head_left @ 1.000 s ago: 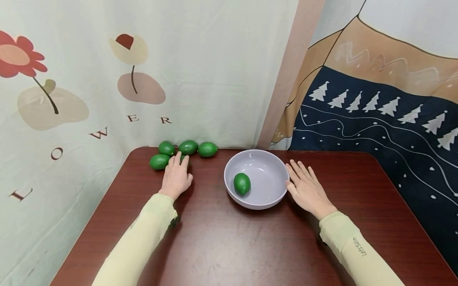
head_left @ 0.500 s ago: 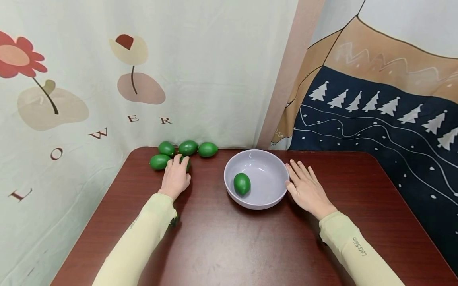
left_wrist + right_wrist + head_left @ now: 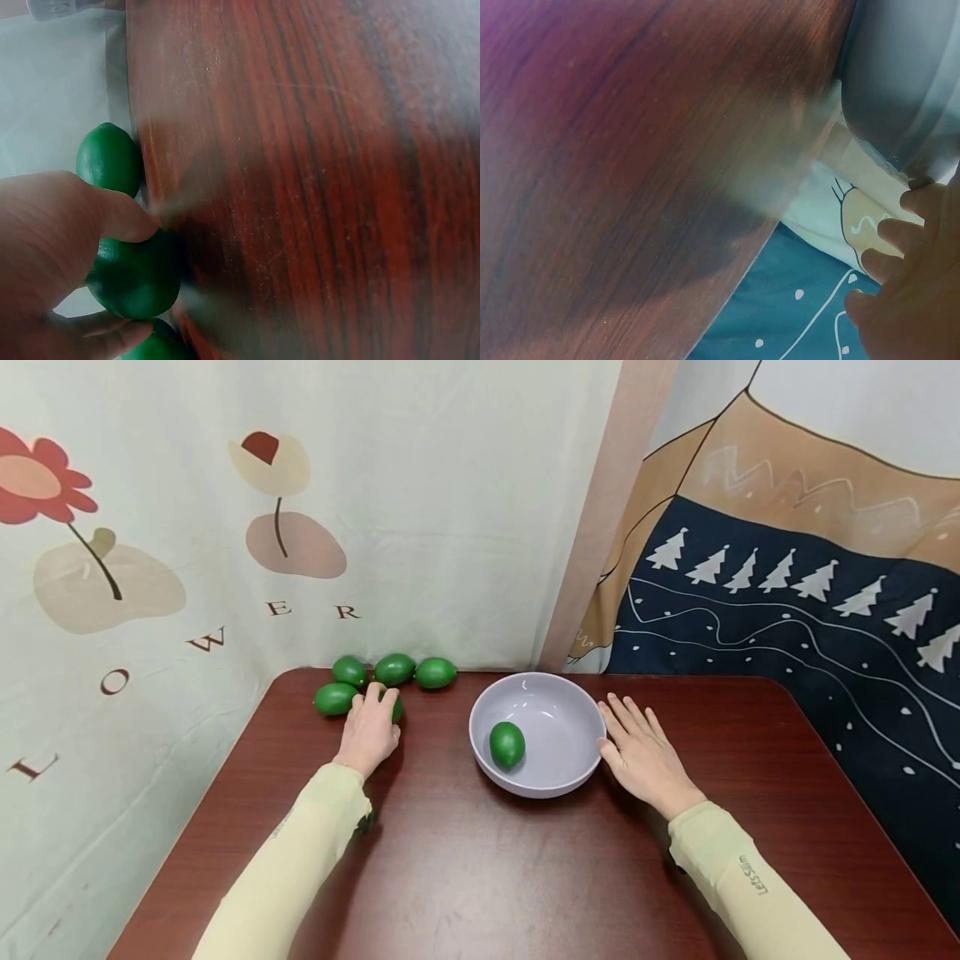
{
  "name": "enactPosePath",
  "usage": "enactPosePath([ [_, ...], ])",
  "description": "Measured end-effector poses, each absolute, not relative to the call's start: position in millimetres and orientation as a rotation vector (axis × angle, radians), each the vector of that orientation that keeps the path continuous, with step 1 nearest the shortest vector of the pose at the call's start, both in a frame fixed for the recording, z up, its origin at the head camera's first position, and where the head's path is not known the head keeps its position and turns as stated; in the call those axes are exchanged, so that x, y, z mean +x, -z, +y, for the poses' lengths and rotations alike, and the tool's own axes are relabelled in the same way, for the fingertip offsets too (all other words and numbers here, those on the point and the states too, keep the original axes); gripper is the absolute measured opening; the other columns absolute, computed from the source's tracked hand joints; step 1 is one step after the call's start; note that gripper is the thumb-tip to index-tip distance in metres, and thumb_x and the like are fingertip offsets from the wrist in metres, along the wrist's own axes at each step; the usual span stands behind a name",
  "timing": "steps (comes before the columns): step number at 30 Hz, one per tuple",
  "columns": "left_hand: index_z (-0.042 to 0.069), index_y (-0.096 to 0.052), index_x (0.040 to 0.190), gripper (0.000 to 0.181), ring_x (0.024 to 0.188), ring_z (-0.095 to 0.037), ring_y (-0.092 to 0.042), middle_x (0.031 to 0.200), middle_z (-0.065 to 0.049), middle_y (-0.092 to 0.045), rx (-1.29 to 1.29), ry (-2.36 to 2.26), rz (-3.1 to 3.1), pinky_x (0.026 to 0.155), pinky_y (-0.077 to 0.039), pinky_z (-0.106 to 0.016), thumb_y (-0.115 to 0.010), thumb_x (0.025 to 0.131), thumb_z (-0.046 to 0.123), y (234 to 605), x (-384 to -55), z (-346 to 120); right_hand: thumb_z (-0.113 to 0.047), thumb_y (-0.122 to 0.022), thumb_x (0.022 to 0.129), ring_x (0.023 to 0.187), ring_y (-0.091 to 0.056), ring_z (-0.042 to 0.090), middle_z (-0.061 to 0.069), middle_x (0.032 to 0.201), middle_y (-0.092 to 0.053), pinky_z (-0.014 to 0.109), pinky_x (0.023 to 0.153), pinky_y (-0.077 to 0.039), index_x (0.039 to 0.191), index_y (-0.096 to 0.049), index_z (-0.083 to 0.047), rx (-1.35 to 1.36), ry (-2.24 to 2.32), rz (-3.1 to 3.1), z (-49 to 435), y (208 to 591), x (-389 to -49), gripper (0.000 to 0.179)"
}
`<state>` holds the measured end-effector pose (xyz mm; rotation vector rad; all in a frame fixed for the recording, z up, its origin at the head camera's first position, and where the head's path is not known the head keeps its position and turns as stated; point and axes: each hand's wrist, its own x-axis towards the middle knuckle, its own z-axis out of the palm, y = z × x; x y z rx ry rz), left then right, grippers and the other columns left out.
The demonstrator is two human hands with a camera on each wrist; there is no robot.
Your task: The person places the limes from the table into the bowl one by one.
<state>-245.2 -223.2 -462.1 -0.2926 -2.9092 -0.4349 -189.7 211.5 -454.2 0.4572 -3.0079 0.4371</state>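
Observation:
My left hand (image 3: 368,730) pinches a green lime (image 3: 139,277) between thumb and fingers at the back left of the table. In the head view most of that lime is hidden under the fingers. Around it lie several more limes, among them one lime (image 3: 335,699) just to the left and another lime (image 3: 435,673) at the right end of the group. A lilac bowl (image 3: 542,792) stands to the right with a single lime (image 3: 507,745) inside. Beside the bowl's right wall, my right hand (image 3: 647,757) lies with fingers straight, touching it.
All of this sits on a dark red-brown wooden table (image 3: 480,877). Behind its back edge hangs a pale curtain (image 3: 450,527) with flower prints. A dark blue cloth (image 3: 750,643) with white trees hangs at the right.
My left fingers have drawn in around the lime, which has shifted slightly to the right. The right hand and the bowl have stayed in place.

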Motion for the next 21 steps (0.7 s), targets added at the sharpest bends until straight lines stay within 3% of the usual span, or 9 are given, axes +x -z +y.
enactPosePath([
  [10,-0.002,-0.053,0.143,0.055,0.11,-0.049,-0.047,0.142,-0.025,-0.043,-0.295,0.449,-2.926,0.093,-0.048,-0.057,-0.069,0.091,0.003,456.8,-244.0,-219.0,-0.036,-0.041,0.108,0.158,-0.013,0.038,0.016,0.17,-0.022,0.058,0.126,-0.009,0.162,-0.031,-0.005,0.459,-0.439,-3.01,211.4,452.2,-189.3,0.063],
  [21,-0.001,-0.054,0.142,0.054,0.111,-0.047,-0.048,0.139,-0.023,-0.046,-0.339,0.434,-2.883,0.086,-0.053,-0.055,-0.071,0.091,0.005,450.3,-240.9,-211.5,-0.035,-0.041,0.107,0.158,-0.015,0.038,0.017,0.169,-0.024,0.058,0.126,-0.01,0.161,-0.033,-0.004,0.463,-0.439,-2.988,211.2,452.7,-188.7,0.063],
])
